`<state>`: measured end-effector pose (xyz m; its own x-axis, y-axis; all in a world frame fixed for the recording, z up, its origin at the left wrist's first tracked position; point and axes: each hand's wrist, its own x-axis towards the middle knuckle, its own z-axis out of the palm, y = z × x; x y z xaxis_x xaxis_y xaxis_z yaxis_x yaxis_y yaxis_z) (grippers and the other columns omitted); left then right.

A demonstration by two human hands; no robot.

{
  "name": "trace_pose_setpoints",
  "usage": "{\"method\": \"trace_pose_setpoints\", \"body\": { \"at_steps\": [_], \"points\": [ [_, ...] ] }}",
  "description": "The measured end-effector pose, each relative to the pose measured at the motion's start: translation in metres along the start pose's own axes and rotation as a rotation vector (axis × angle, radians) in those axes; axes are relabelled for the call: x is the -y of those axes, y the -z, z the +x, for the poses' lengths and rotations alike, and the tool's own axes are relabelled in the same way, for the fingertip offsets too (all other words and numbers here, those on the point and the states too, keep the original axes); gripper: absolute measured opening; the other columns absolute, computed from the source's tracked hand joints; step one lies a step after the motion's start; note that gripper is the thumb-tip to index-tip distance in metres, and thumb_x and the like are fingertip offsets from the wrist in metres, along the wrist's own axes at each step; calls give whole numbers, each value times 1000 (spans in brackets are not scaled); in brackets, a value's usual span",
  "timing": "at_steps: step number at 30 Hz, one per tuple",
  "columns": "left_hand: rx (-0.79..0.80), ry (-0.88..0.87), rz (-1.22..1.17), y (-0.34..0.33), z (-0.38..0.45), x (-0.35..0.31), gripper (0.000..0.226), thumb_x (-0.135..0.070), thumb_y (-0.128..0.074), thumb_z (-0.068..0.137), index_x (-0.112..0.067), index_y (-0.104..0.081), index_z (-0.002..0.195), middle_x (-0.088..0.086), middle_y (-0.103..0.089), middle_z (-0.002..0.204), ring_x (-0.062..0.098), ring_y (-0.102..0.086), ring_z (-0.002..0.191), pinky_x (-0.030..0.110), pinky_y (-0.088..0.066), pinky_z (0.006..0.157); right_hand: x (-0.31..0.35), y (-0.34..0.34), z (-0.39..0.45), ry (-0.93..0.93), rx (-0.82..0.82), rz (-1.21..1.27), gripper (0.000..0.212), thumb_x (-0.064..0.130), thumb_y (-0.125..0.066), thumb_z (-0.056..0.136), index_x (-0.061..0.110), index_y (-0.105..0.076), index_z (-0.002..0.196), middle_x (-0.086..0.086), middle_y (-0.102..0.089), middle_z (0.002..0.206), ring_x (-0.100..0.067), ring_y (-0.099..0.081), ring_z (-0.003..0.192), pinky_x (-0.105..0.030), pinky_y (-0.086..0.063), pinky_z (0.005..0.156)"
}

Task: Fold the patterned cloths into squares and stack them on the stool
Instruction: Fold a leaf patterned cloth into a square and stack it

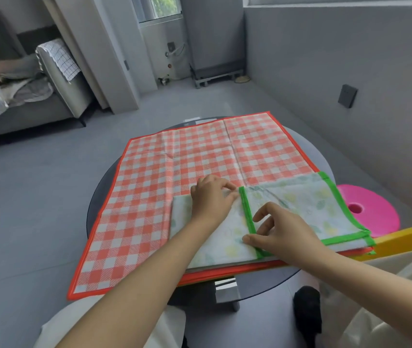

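A red-and-white checked cloth with a red border lies spread flat over a round dark table. On its near right part lies a pale leaf-patterned cloth with a green border, partly folded, its green edge running across its middle. My left hand pinches the far end of that green edge. My right hand holds the near end of the same edge between thumb and fingers. A pink round stool with a centre hole stands to the right of the table.
A yellow bar crosses the right side near the stool. A grey sofa with bedding stands at the far left. A grey wall runs along the right. Grey floor surrounds the table.
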<state>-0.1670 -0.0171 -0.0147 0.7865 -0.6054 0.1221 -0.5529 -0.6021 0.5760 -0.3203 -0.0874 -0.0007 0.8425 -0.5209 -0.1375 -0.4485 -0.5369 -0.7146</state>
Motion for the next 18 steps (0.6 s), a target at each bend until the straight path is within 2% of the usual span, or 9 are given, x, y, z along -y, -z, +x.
{"method": "trace_pose_setpoints", "body": {
  "at_steps": [2, 7, 10, 12, 14, 16, 18],
  "points": [
    [20, -1, -4, 0, 3, 3, 18, -38, -66, 84, -27, -65, 99, -9, -60, 111, 11, -48, 109, 27, -19, 87, 1, -1, -2, 8, 2, -32, 41, 51, -72, 72, 29, -50, 98, 11, -62, 78, -2, -58, 73, -28, -48, 67],
    [75, 19, 1, 3, 14, 6, 22, -43, -68, 81, -28, -64, 97, -11, -62, 108, 11, -49, 107, 29, -18, 85, 0, -4, -4, 32, 17, -145, 46, 56, -69, 71, 32, -47, 102, 16, -54, 86, -3, -54, 77, -24, -43, 64],
    [95, 73, -26, 6, 16, 2, 21, -40, -69, 82, -24, -65, 95, -11, -62, 97, 11, -44, 96, 30, -20, 85, 0, -5, -1, 43, 22, -172, 47, 56, -70, 71, 32, -47, 104, 16, -54, 90, -4, -54, 78, -24, -43, 65],
    [86, 103, -54, 9, 16, 3, 20, -39, -70, 81, -22, -64, 91, -11, -60, 86, 13, -49, 93, 31, -21, 88, 1, -3, 2, 43, 32, -165, 47, 55, -71, 71, 32, -48, 105, 15, -54, 92, -4, -54, 79, -24, -43, 65],
    [41, 145, -88, 13, 16, 7, 18, -37, -71, 81, -23, -63, 86, -12, -61, 83, 15, -55, 94, 33, -25, 94, 4, -1, 6, 51, 29, -169, 47, 54, -71, 71, 31, -49, 105, 14, -55, 93, -6, -55, 79, -24, -44, 66],
    [-34, 193, -112, 19, 15, 15, 16, -35, -70, 83, -24, -59, 83, -13, -59, 81, 16, -58, 93, 37, -36, 97, 6, 1, 13, 81, 0, -203, 46, 54, -71, 71, 31, -51, 106, 13, -55, 95, -8, -55, 80, -26, -45, 71],
    [-116, 223, -113, 26, 13, 24, 14, -33, -67, 86, -21, -58, 88, -10, -58, 84, 19, -60, 91, 35, -46, 86, 9, 2, 24, 135, -45, -261, 45, 54, -69, 73, 30, -54, 109, 12, -54, 96, -11, -53, 86, -29, -42, 80]
  ]
}}
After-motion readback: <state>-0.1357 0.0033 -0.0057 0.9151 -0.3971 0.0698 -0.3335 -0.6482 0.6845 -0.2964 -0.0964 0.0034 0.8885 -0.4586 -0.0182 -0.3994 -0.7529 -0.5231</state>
